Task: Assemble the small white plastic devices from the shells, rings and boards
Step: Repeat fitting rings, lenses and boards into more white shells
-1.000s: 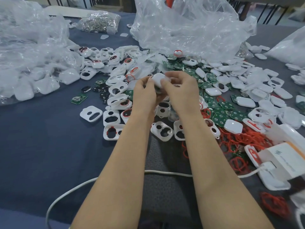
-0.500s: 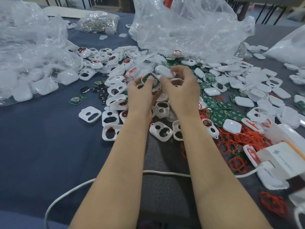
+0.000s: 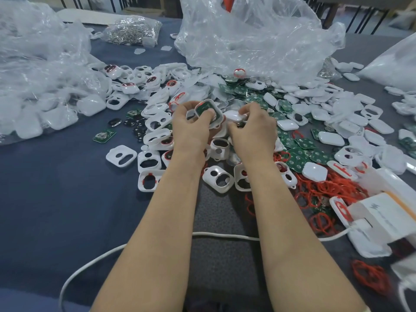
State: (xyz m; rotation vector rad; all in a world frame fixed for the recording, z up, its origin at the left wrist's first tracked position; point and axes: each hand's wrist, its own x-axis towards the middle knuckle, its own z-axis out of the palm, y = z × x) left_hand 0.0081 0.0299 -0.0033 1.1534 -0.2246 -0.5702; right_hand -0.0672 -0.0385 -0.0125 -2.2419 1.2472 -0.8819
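My left hand point(image 3: 191, 129) grips a white shell half point(image 3: 208, 112) with a green board and a red ring seated inside it, tilted toward me. My right hand point(image 3: 253, 129) pinches a plain white cover shell point(image 3: 234, 115) just to the right of it; the two parts are a small gap apart. Both hands hover over a heap of white shells with cutouts point(image 3: 157, 138), green boards point(image 3: 299, 152) and red rings point(image 3: 319, 190) spread on the dark blue table point(image 3: 56, 199).
Crumpled clear plastic bags lie at the far left point(image 3: 40, 75) and at the back centre point(image 3: 254, 39). A bag of small metal parts point(image 3: 132, 30) sits at the back. A white box point(image 3: 382, 217) and a white cable point(image 3: 220, 235) lie near me on the right.
The two halves were held together in both hands a second ago. They have come apart: the left hand now shows the open shell with its board, the right holds the cover aside.
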